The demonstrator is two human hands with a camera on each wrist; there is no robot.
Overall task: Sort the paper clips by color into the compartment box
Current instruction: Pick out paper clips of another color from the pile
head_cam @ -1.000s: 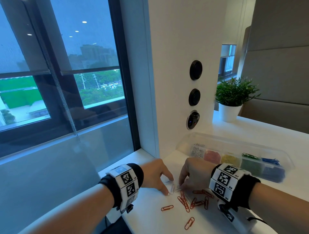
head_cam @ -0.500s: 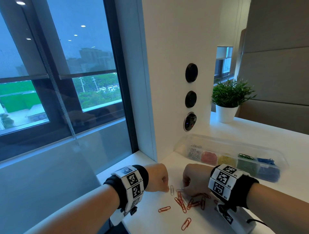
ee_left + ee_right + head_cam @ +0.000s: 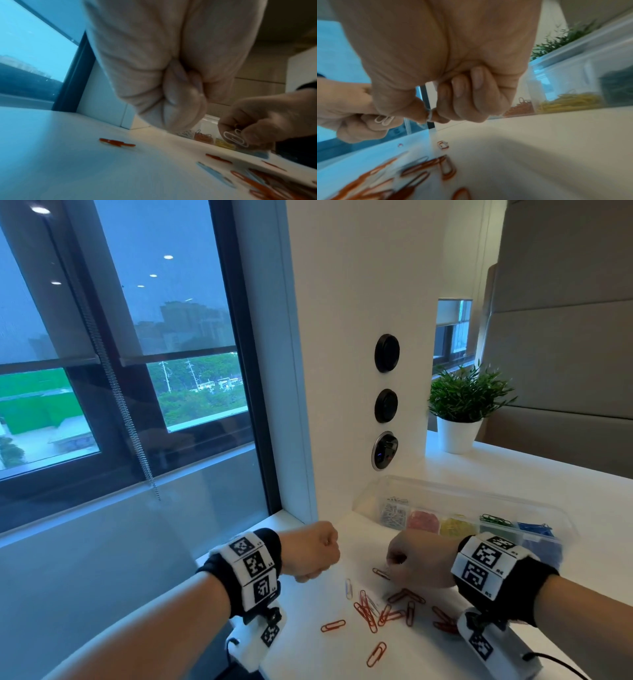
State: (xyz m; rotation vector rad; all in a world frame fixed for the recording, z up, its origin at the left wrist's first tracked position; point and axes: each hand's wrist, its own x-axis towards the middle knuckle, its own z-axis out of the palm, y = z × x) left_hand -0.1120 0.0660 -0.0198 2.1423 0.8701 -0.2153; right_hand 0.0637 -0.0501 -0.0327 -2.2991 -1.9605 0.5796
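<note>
Head view: both hands hover just above the white table [image 3: 445,655], fingers curled, over a loose scatter of red paper clips [image 3: 368,616]. The left hand [image 3: 310,554] is balled into a fist to the left of the scatter. The right wrist view shows white paper clips [image 3: 384,119] poking out from between its curled fingers, so that hand grips them rather than closing on nothing. The right hand [image 3: 419,559] is raised at the far edge of the scatter, thumb and forefinger pressed together. In the left wrist view it pinches a second pair of white clips [image 3: 234,138] that hang below the fingertips, clear of the table. One more pale clip [image 3: 348,589] lies flat on the table between the two hands, touching neither.

The clear compartment box [image 3: 548,517] sits beyond the right hand, near the white pillar [image 3: 342,371]. From left to right its compartments hold white, red, yellow, green and blue clips. Both hands are apart from the box, and the gripped clips are short of its near wall. A potted plant [image 3: 462,405] stands behind the box on the same surface.
</note>
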